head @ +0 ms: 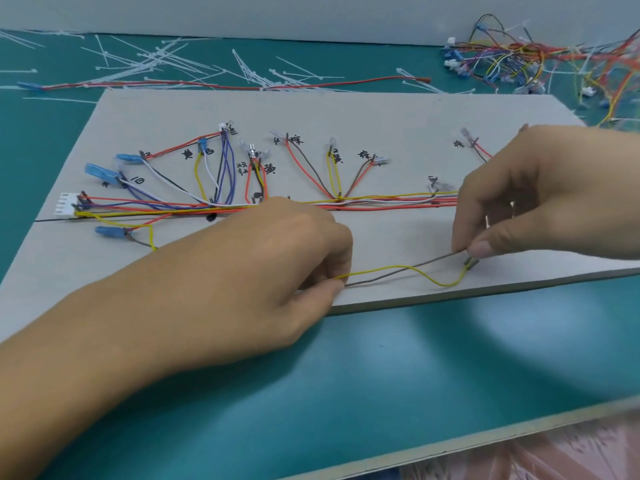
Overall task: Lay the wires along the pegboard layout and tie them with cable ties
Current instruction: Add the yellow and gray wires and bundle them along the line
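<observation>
A grey pegboard [398,112] lies on the teal table, with coloured wires laid along a main trunk [381,200] and branching up to labelled pegs. Near the board's front edge a yellow wire [429,279] and a brown wire [398,271] run side by side. My left hand [277,265] pinches their left ends between thumb and fingers. My right hand [540,195] pinches the brown wire by its right end, next to a small peg [471,262]. A white connector [67,204] sits at the trunk's left end.
Loose white cable ties [156,64] are scattered on the table behind the board, with a long red wire [311,85] among them. A tangle of spare wires with connectors [540,60] lies at the back right. The table's front edge [485,434] runs below.
</observation>
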Tool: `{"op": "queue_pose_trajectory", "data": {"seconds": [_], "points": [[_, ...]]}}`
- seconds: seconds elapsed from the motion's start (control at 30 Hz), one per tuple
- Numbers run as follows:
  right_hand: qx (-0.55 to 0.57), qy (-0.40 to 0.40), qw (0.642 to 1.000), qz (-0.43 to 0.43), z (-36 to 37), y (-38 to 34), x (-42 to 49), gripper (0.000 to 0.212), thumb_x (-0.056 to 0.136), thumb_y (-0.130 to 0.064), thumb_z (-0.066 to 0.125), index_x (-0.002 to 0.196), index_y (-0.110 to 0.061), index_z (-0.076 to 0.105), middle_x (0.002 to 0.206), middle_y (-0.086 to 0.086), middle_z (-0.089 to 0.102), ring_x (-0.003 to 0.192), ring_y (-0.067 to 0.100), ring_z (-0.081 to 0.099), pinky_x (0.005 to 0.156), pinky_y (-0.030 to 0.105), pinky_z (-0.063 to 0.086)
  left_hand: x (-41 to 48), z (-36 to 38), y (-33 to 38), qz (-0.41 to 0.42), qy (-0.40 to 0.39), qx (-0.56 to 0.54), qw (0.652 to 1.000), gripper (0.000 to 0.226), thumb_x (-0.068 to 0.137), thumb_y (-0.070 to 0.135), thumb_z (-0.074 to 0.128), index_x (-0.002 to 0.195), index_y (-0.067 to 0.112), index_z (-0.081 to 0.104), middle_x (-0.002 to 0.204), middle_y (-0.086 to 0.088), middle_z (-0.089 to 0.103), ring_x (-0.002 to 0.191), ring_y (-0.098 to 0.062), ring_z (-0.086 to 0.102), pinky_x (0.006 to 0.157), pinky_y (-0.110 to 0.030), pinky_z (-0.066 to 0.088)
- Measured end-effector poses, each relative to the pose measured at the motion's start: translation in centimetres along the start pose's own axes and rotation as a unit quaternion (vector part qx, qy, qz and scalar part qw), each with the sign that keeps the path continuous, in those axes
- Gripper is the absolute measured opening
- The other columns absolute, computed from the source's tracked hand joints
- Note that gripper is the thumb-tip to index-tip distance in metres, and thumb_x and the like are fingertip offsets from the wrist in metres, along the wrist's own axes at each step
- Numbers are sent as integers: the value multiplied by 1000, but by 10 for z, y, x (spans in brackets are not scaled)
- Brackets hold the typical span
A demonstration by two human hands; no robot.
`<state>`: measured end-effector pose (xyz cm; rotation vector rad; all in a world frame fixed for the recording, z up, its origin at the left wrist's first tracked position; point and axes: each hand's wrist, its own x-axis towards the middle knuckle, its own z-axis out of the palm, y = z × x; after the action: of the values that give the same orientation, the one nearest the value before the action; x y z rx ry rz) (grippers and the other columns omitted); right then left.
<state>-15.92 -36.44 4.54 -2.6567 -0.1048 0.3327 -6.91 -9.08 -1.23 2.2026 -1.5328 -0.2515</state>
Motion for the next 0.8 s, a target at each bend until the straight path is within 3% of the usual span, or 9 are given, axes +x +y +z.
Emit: {"op": "queue_pose_trajectory", "data": {"seconds": [0.17,0.27,0.4,0.53,0.6,0.7,0.8], "points": [[-19,34,999,-13,13,10,-8,25,72,-28,91,87,-42,77,66,-19,69,52,-2,59,47,0,36,1,0,-1,3,5,-10,1000,12,90,24,70,81,29,63,74,13,56,71,-2,53,66,-24,43],[6,42,999,-1,15,12,-12,21,69,-36,85,87,-41,76,69,-18,70,53,-1,60,49,0,37,2,-1,-2,6,2,-13,1000,12,89,23,71,81,29,64,75,14,56,72,-3,54,66,-23,43],[24,37,999,18,17,20,-15,20,71,-43,86,89,-41,78,81,-9,73,64,12,67,54,21,53,0,-4,-5,11,6,-5,1000,12,90,22,74,82,29,67,76,14,56,73,-4,55,68,-26,45],[54,33,997,36,20,19,-17,28,70,-35,81,98,-37,75,77,-9,75,57,8,66,52,12,48,0,-7,-7,5,14,-1,1000,9,90,27,73,82,30,70,76,14,57,71,-4,58,67,-32,51],[94,23,994,48,22,15,-18,37,70,-31,81,106,-35,71,81,-6,76,62,13,69,55,20,54,-1,-9,-7,-4,12,-6,1000,9,89,35,67,83,30,73,75,14,60,70,-4,60,67,-35,53],[8,50,997,52,24,11,-17,41,67,-37,78,106,-42,68,81,-18,75,66,7,70,52,13,50,-3,-12,-6,-23,4,-13,1000,20,83,42,61,83,31,78,72,14,64,69,-4,61,66,-35,54],[-84,100,990,53,19,-4,-12,39,59,-46,74,97,-50,66,81,-30,69,67,-4,65,64,10,48,-3,-17,-6,-36,3,-6,999,22,81,44,62,82,30,79,70,14,64,66,-3,61,65,-34,54]]}}
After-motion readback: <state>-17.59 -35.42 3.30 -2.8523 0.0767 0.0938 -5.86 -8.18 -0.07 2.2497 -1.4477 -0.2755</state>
